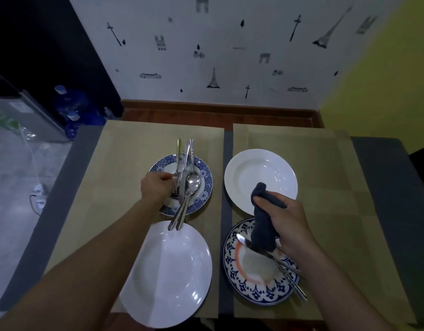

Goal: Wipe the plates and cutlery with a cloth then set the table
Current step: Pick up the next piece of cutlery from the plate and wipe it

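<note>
My right hand (287, 223) grips the cloth (263, 230) over a spoon (241, 240) on the near patterned plate (254, 295); my left hand (156, 187) pinches a fork (176, 172) on the blue plate (206, 177). Lifting it may drag the crossed cutlery (193, 181) off.

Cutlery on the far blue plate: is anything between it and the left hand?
Nothing visible. The left hand is right at the cutlery on the blue plate, fingers seemingly gripping the fork.
</note>
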